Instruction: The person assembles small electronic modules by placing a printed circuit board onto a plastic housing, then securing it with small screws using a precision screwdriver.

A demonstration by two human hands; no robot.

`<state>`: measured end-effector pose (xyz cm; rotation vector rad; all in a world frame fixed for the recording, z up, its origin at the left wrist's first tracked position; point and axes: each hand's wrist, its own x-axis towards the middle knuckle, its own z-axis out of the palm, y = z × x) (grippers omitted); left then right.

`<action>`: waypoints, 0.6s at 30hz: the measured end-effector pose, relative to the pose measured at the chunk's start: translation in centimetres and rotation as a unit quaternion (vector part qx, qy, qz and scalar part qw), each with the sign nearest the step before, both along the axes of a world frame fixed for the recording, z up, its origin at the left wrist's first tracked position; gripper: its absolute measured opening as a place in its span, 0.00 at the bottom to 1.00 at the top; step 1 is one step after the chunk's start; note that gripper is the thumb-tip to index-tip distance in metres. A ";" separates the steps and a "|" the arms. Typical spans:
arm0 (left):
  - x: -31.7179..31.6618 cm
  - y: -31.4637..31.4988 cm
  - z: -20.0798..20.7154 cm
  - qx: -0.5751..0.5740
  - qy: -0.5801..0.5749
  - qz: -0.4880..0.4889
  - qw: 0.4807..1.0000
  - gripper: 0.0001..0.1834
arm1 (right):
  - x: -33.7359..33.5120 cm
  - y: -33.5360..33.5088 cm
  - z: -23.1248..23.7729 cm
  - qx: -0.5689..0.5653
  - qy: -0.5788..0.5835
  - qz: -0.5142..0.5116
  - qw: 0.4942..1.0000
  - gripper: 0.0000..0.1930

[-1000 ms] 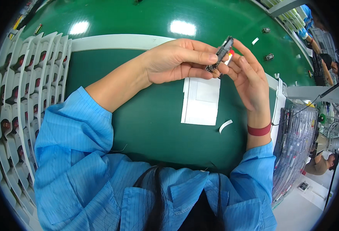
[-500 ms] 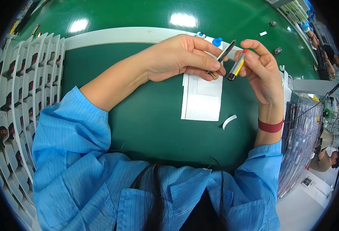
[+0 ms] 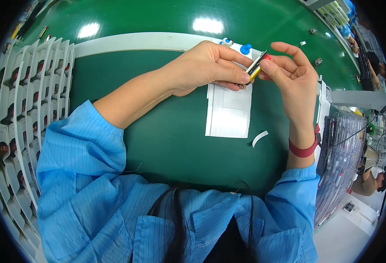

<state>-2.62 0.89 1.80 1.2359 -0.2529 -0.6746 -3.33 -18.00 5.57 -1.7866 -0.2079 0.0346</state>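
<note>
My left hand [image 3: 206,65] pinches a narrow dark strip [image 3: 263,54] with a white face, which looks like a small circuit board. In my right hand [image 3: 296,83] is a small cylinder [image 3: 255,72] with a yellow side and a red end, like a battery cell. The cylinder lies along the strip, seemingly touching it, and both are tilted. My fingers hide their lower ends. Below the hands lies a white sheet [image 3: 228,116] on the green mat [image 3: 171,131]. A curled white paper strip [image 3: 259,138] rests to its right.
White racks [image 3: 30,109] holding red-ended pieces stand at the left. Stacked clear trays [image 3: 340,162] are at the right. Blue-capped containers [image 3: 245,49] sit by the white ledge [image 3: 127,44]. Small metal parts [image 3: 317,62] lie on the green surface beyond. Other people appear at the far right.
My right hand has moved left, bringing the cylinder against the strip in my left hand. The two pieces were apart before. My left hand has barely moved.
</note>
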 end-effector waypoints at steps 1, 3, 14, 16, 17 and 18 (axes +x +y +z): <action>0.0 0.0 -0.1 0.001 0.002 0.001 1.000 0.20 | 0.0 0.0 0.0 -0.005 -0.003 0.002 1.000 0.18; 0.0 0.0 -0.1 0.004 -0.006 0.006 1.000 0.20 | 0.2 0.1 -0.1 -0.009 -0.004 0.006 1.000 0.18; -1.9 -0.3 -0.3 0.157 -0.361 0.113 0.912 0.19 | -0.5 1.3 -0.9 0.027 -0.025 -0.017 0.999 0.17; -1.0 0.2 -0.1 0.189 -0.442 0.150 0.864 0.19 | -0.5 1.4 -1.0 0.083 -0.004 0.006 0.997 0.16; -0.5 0.4 0.3 0.189 -0.445 0.149 0.863 0.19 | -0.3 1.2 -1.0 0.084 -0.007 0.004 0.996 0.16; 0.1 0.8 0.9 0.211 -0.412 0.166 0.871 0.19 | 0.0 1.0 -1.0 0.103 0.003 0.006 0.995 0.16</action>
